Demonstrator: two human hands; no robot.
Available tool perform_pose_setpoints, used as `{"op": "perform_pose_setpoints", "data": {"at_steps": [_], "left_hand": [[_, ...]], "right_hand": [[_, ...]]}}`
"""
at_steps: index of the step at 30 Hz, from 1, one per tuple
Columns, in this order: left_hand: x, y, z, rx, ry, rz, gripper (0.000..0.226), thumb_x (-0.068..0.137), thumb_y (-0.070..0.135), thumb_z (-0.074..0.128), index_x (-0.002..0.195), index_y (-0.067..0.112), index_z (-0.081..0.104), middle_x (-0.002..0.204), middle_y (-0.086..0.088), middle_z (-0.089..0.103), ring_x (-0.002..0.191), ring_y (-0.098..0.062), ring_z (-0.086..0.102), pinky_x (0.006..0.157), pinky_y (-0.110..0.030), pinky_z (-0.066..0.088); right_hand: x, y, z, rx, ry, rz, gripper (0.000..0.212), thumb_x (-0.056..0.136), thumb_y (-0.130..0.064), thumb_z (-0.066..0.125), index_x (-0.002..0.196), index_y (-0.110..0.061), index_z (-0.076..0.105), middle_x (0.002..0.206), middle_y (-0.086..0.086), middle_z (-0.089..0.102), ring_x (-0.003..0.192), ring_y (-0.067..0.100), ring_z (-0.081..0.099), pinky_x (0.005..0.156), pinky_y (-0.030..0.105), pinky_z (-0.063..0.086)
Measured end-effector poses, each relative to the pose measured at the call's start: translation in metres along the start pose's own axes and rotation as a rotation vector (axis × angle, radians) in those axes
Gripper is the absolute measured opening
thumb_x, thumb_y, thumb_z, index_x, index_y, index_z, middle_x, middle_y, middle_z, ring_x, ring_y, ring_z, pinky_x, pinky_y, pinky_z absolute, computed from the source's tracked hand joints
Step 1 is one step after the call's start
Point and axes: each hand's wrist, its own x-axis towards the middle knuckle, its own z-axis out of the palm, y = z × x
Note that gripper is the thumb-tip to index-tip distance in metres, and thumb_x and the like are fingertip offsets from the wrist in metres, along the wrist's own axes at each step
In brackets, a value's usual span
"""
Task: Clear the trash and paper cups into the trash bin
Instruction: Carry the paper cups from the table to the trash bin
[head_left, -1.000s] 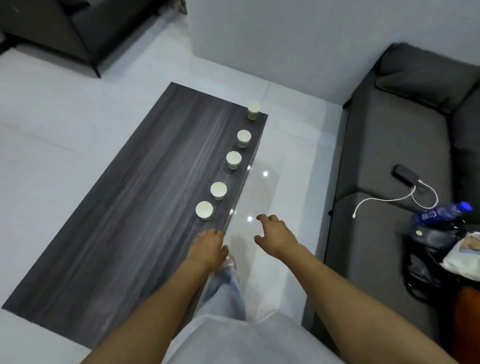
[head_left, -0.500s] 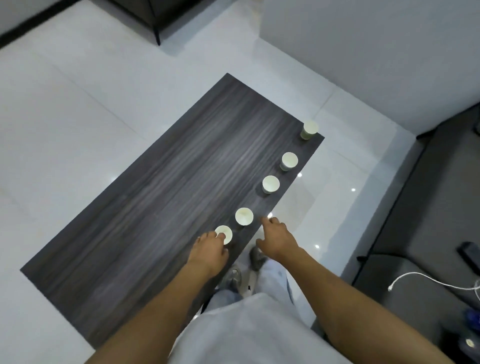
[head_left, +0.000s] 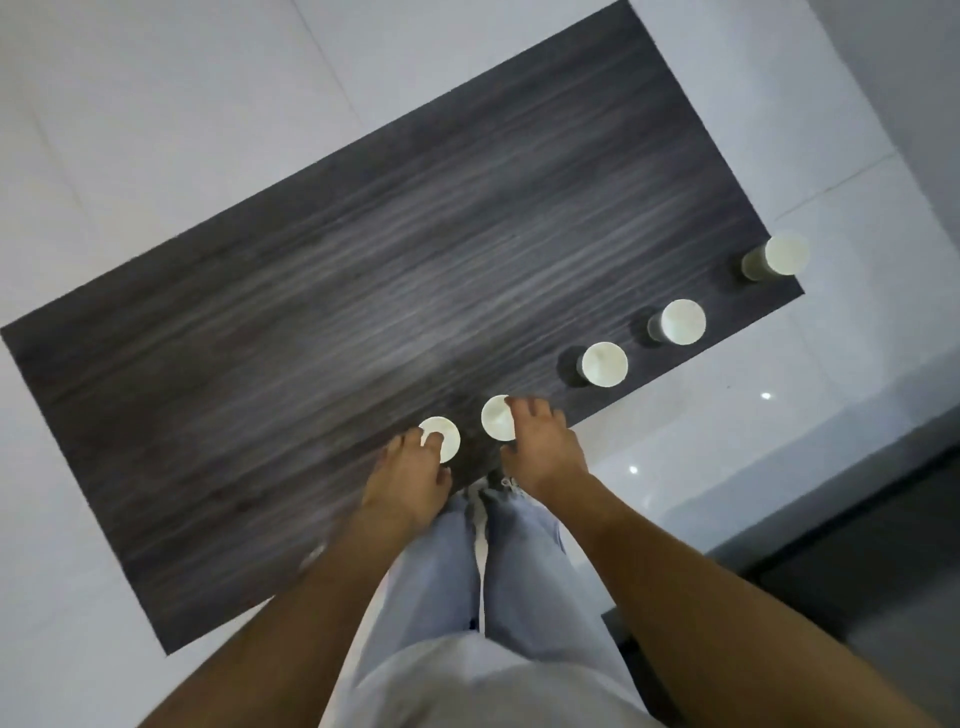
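Each grip meets an upright paper cup (head_left: 441, 436) (mouth up).

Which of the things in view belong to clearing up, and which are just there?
Part of the job:
five white paper cups in a row, left hand on the nearest, right hand on the second.

Just there:
dark wood-grain table, white tiled floor.

Left hand (head_left: 410, 475) grips nearest paper cup (head_left: 442, 435); right hand (head_left: 540, 448) grips second cup (head_left: 497, 417); three cups toward 2 o'clock along dark table (head_left: 363, 291) edge.
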Motion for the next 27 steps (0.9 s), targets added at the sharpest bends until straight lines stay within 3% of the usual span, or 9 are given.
{"op": "perform_pose_setpoints", "data": {"at_steps": [7,11,17,22,27], "left_hand": [[0.057,-0.003,0.049,0.006,-0.01,0.021,0.062,0.095,0.039,0.047,0.148,0.021,0.02,0.159,-0.007,0.004,0.146,-0.03,0.001,0.115,-0.045,0.02],[0.086,-0.008,0.072,0.09,-0.052,0.032,0.075,0.094,0.046,0.049,0.152,0.025,0.006,0.159,-0.01,-0.009,0.146,-0.035,-0.006,0.117,-0.05,0.015],[0.098,-0.021,0.09,0.168,0.051,0.076,0.062,0.094,0.021,0.05,0.148,0.021,0.02,0.158,-0.01,0.006,0.146,-0.033,0.005,0.118,-0.048,0.018],[0.073,-0.032,0.087,0.138,0.071,0.054,0.054,0.094,0.02,0.051,0.143,0.02,0.029,0.156,-0.009,0.015,0.144,-0.029,0.013,0.113,-0.044,0.027],[0.022,-0.04,0.068,0.058,0.09,-0.016,0.053,0.091,0.027,0.055,0.139,0.019,0.035,0.154,-0.008,0.02,0.141,-0.028,0.019,0.107,-0.042,0.033]], "right_hand": [[0.059,0.008,0.048,-0.101,-0.005,-0.045,0.078,0.084,-0.029,0.069,0.148,-0.027,0.024,0.158,0.006,0.016,0.144,0.031,0.012,0.114,0.047,0.026],[0.084,0.013,0.071,-0.167,-0.031,-0.073,0.079,0.084,-0.028,0.069,0.148,-0.028,0.023,0.158,0.007,0.013,0.145,0.031,0.009,0.116,0.048,0.023],[0.088,0.018,0.09,-0.191,-0.001,-0.125,0.067,0.087,-0.021,0.066,0.144,-0.023,0.032,0.156,0.007,0.022,0.142,0.029,0.02,0.113,0.045,0.033],[0.063,0.003,0.085,-0.189,-0.036,-0.12,0.063,0.09,-0.026,0.064,0.144,-0.021,0.032,0.151,0.006,0.029,0.139,0.027,0.026,0.11,0.039,0.037],[0.023,-0.034,0.061,-0.253,-0.086,-0.231,0.061,0.089,-0.019,0.064,0.142,-0.02,0.034,0.148,0.006,0.032,0.136,0.026,0.03,0.106,0.038,0.042]]}}
